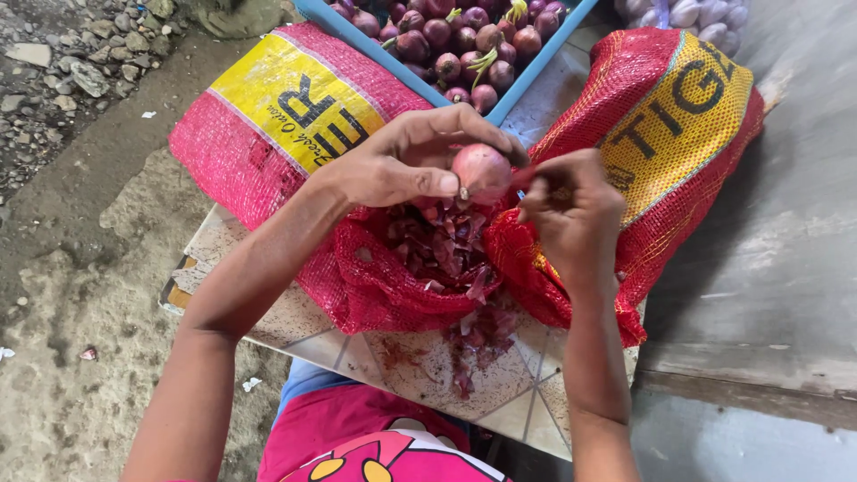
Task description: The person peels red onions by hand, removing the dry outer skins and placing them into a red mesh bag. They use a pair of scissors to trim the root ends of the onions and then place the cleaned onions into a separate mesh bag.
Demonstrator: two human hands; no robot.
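Observation:
My left hand point(406, 161) grips a peeled pinkish onion point(480, 171) over an open red mesh sack point(357, 277). My right hand point(571, 210) is closed next to the onion, pinching something small at its side; a bit of blue shows between the fingers, and I cannot tell what it is. Dark red onion skins point(442, 245) lie piled in the sack's mouth below both hands, and more skins point(478, 344) have spilled onto the tiled board point(420, 366).
A blue crate point(531, 76) full of unpeeled red onions point(455, 40) stands just beyond the hands. The sack's yellow-labelled ends spread left point(295, 103) and right point(683, 116). Pale bulbs point(687, 13) lie at the top right. Dirt ground and stones are on the left, grey concrete on the right.

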